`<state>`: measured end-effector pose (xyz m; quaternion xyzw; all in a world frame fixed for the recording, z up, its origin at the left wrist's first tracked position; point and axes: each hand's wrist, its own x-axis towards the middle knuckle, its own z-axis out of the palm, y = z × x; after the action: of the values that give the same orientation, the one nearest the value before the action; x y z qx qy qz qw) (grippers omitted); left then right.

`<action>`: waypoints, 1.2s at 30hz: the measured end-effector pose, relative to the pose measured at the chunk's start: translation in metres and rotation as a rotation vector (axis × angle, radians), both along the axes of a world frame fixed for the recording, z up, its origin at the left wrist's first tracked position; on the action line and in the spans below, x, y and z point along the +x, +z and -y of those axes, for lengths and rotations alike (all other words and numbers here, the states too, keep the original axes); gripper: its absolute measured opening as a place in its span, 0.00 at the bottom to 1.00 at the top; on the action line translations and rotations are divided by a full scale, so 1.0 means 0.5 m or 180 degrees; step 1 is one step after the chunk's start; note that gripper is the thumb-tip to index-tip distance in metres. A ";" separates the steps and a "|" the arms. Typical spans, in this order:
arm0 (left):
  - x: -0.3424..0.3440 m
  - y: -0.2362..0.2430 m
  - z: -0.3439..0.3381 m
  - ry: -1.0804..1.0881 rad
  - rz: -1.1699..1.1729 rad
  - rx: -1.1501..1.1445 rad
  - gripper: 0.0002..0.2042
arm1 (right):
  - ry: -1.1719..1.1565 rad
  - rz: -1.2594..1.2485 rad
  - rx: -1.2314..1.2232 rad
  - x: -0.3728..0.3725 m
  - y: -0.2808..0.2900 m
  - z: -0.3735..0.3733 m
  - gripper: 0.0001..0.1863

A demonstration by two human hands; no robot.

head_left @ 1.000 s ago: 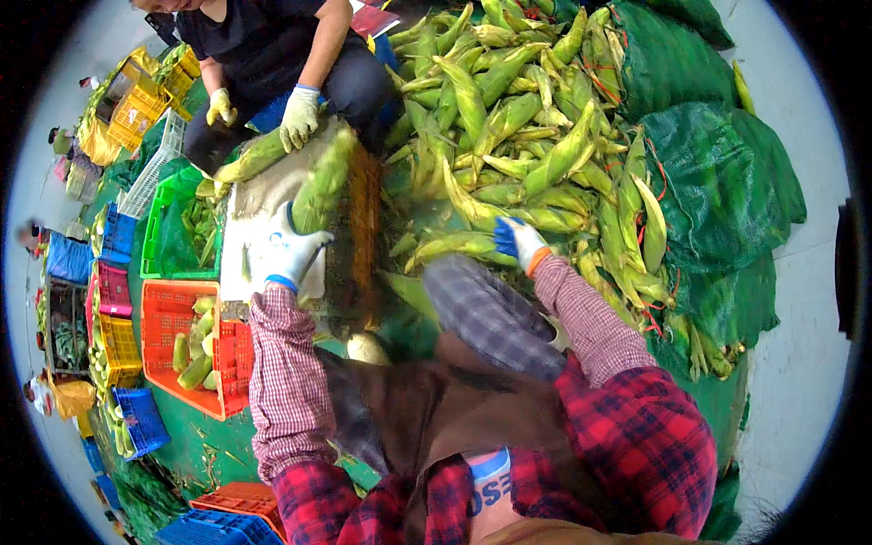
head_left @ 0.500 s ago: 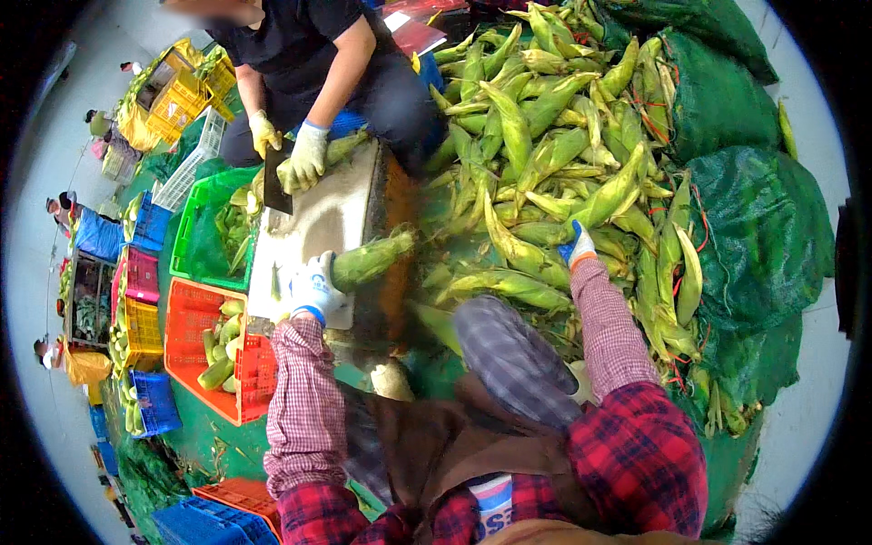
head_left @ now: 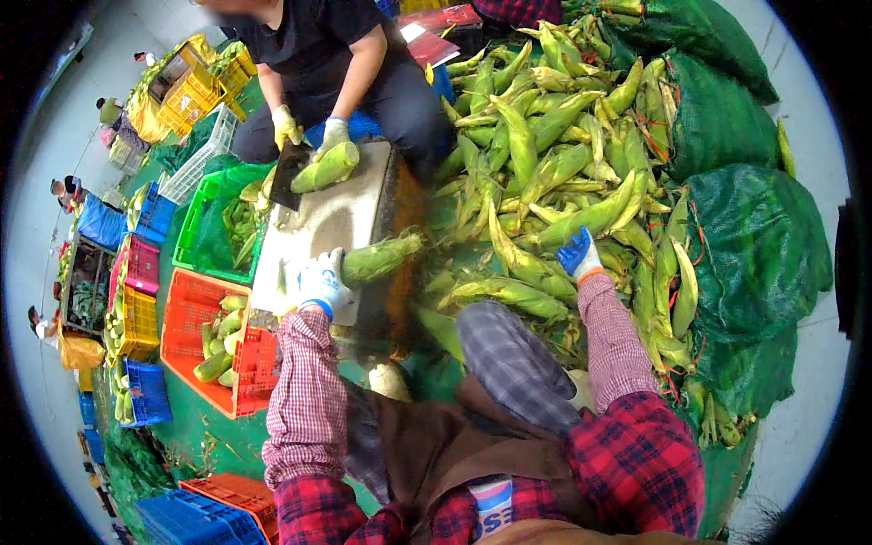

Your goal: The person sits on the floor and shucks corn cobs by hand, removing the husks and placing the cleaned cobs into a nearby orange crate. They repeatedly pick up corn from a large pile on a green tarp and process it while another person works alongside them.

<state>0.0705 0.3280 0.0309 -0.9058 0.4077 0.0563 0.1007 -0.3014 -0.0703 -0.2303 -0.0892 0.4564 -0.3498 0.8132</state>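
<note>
A white work glove covers my left hand (head_left: 322, 280), which is closed around one end of a green husked corn ear (head_left: 381, 259) at the near side of the white cutting board (head_left: 304, 238). Silk hangs from the ear's other end. My right hand (head_left: 579, 254), in a white glove with blue-coated fingers, lies over the corn pile with its fingers apart. Just beyond it is a long pale-green corn ear (head_left: 586, 221). Across the board, a co-worker's gloved hand (head_left: 334, 138) steadies another corn ear (head_left: 327, 168); their other hand holds a cleaver (head_left: 289, 177).
Left of the board stand a green crate (head_left: 195, 218) and an orange crate (head_left: 195, 350) holding trimmed ears. A large corn pile (head_left: 545, 145) spreads to the right, bordered by green mesh sacks (head_left: 758, 241). Blue crates (head_left: 200, 522) sit at lower left.
The co-worker's ear has turned and shifted by the cleaver, showing its blunt end. My right hand's blue fingers are more visible and spread. My left hand keeps its ear in place.
</note>
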 end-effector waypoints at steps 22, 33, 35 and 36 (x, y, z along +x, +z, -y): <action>-0.033 0.038 0.014 0.0109 -0.0097 0.0133 0.38 | 0.0000 0.0373 0.0085 -0.013 0.019 -0.137 0.26; 0.026 0.030 0.006 0.0284 0.0921 -0.0650 0.32 | 0.0704 -0.0278 -0.0408 -0.241 0.074 -0.309 0.20; 0.023 0.051 0.004 0.0419 0.1586 -0.1286 0.31 | 0.1309 -0.0736 -0.0631 -0.274 0.099 -0.326 0.20; 0.022 0.063 -0.003 0.0459 0.1400 -0.1627 0.31 | 0.1286 -0.0694 -0.0878 -0.274 0.106 -0.334 0.24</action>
<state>0.0817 0.3295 0.0625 -0.9187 0.3121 -0.2373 -0.0481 -0.4383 0.0970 -0.1775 -0.3257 0.4622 -0.2276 0.7928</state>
